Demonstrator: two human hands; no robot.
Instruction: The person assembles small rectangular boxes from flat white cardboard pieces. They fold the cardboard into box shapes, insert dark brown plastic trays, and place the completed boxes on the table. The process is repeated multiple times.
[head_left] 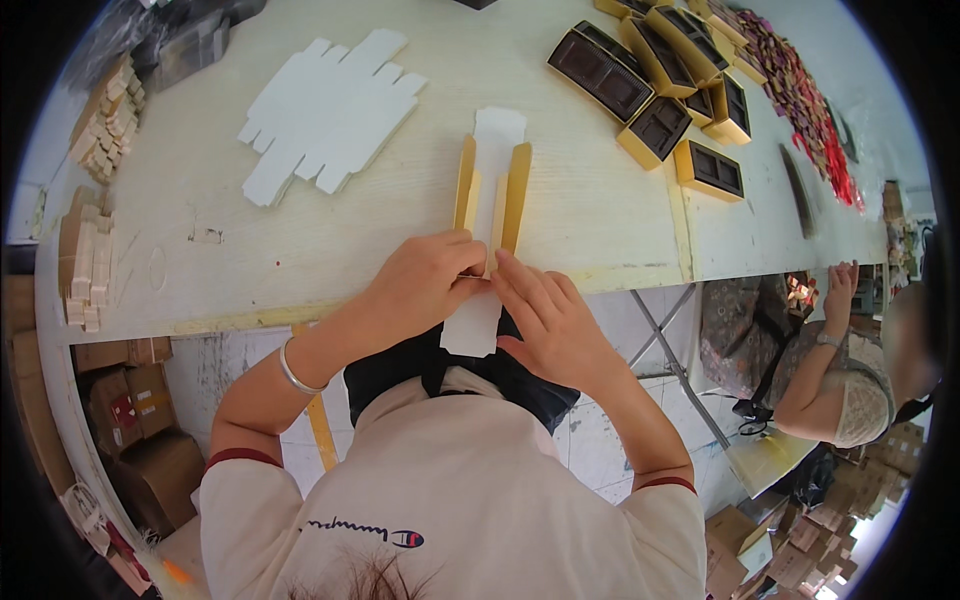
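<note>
A card box blank (498,130), white inside with gold outer faces, lies lengthwise in front of me, its two long sides folded upright. Its near end flap reaches past the table edge toward my body. My left hand (432,272) pinches the near left corner of the blank, thumb and fingers closed together. At the near right corner, my right hand (548,318) presses its fingertips against the card, with the thumb lower by the end flap. Both hands nearly meet at the near fold, and the fingers hide part of that corner.
A stack of flat white blanks (325,115) lies at the back left. Gold boxes with dark brown trays (600,70) are piled at the back right, near red and purple pieces (800,90). Folded card strips (90,255) line the left edge. Another person's arm (825,350) is at the right.
</note>
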